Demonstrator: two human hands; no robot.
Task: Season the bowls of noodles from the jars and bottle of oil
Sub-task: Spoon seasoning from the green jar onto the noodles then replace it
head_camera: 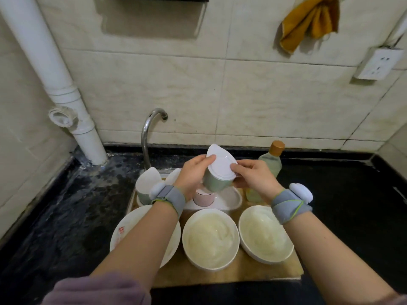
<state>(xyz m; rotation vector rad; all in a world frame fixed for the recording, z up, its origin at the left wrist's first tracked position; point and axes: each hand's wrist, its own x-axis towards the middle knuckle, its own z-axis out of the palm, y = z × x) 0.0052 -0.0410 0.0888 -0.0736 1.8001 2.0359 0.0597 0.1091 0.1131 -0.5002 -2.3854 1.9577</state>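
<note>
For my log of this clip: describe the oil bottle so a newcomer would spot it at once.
Start from the wooden board carrying the three white bowls. At its far right corner, behind the right hand, stands the oil bottle. Unlike the squat opaque jars beside it, it is tall, clear and brown-capped.

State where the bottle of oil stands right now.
In the head view, the bottle of oil stands right of centre, just behind the right hand, beyond the rightmost bowl.

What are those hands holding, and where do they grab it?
A green jar with a white lid: the left hand grips its side, the right hand pinches the lid's edge.
</note>
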